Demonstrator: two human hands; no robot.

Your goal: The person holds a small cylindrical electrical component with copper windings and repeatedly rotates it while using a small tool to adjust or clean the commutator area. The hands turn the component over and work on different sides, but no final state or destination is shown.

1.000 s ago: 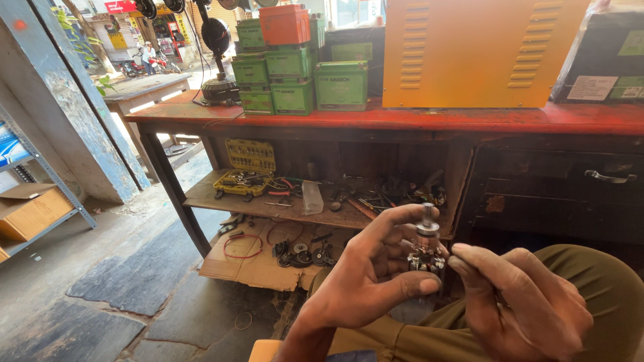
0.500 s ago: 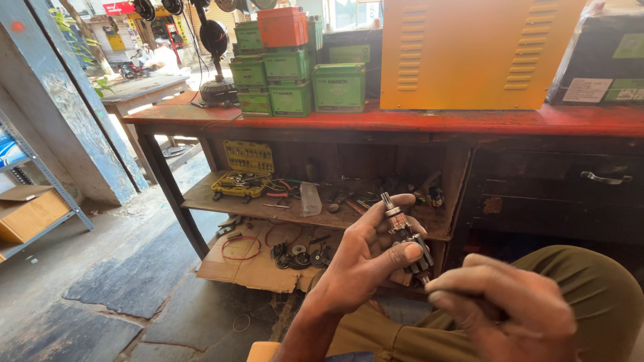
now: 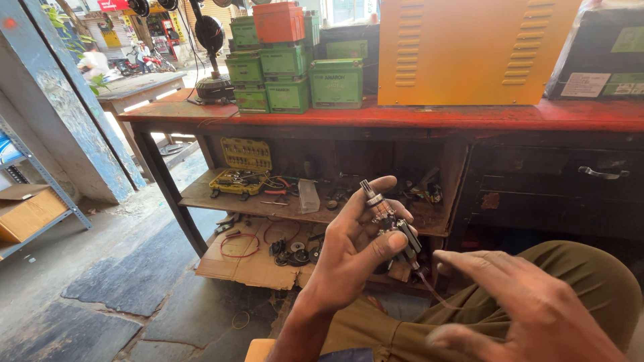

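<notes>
**Left hand gripping a small metal part, right hand open beside it**

Behind your hands stands a red-topped bench (image 3: 469, 115) carrying stacked green boxes (image 3: 288, 80), one orange box (image 3: 278, 22) on top of them, and a large orange metal cabinet (image 3: 469, 47). Below the bench top, a wooden shelf (image 3: 221, 201) holds a yellow tool case (image 3: 243, 167) and loose tools. A sheet of cardboard (image 3: 248, 258) lies on the concrete floor under the shelf, with a red wire loop and dark round parts on it.

Your left hand (image 3: 349, 251) is raised in front of the shelf. Its fingers (image 3: 392, 241) are closed around a small metal part (image 3: 386, 214), a slim, stem-like assembly held tilted, its narrow threaded tip pointing up and to the left. The thumb presses against the lower body of the part; the other fingers curl behind it. A thin wire trails down from its lower end.

Your right hand (image 3: 530, 305) sits low and to the right, above your olive-green trouser leg (image 3: 590, 281). Its fingers (image 3: 469, 265) are spread open and hold nothing. The index fingertip points toward the lower end of the part, near it but not touching.
</notes>
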